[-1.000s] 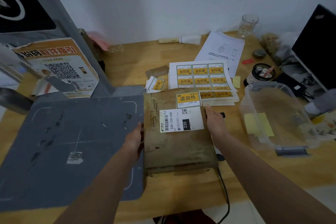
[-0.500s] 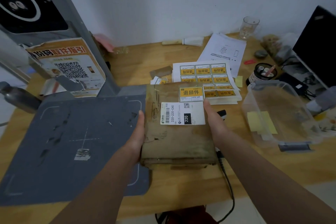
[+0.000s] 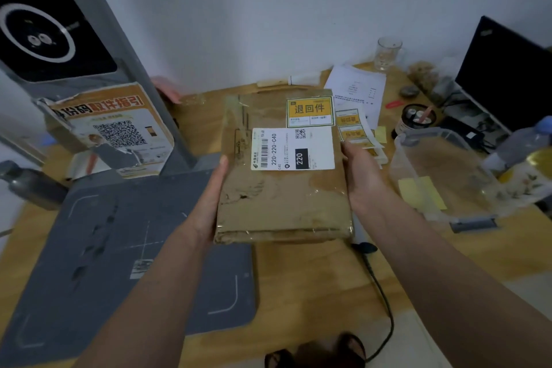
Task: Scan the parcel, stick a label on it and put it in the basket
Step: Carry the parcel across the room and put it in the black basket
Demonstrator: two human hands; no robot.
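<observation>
A flat brown cardboard parcel (image 3: 283,203) is held above the wooden table between both hands. It carries a white barcode label (image 3: 292,149) and a yellow sticker (image 3: 309,111) on its top face. My left hand (image 3: 213,197) grips its left edge and my right hand (image 3: 363,176) grips its right edge. The grey scanner pad (image 3: 104,263) lies on the table to the left, below the scanner head (image 3: 41,39) on its post. A clear plastic basket (image 3: 442,170) stands to the right with yellow notes inside.
A sheet of yellow stickers (image 3: 355,128) lies behind the parcel, partly hidden. Papers (image 3: 358,89), a glass (image 3: 388,52), a small jar (image 3: 416,119), a dark monitor (image 3: 507,75) and a bottle (image 3: 525,143) crowd the right side. A black cable (image 3: 382,302) runs off the front edge.
Both hands have lifted the parcel off the table and brought it up towards the camera. The view has tilted, showing more of the scanner head.
</observation>
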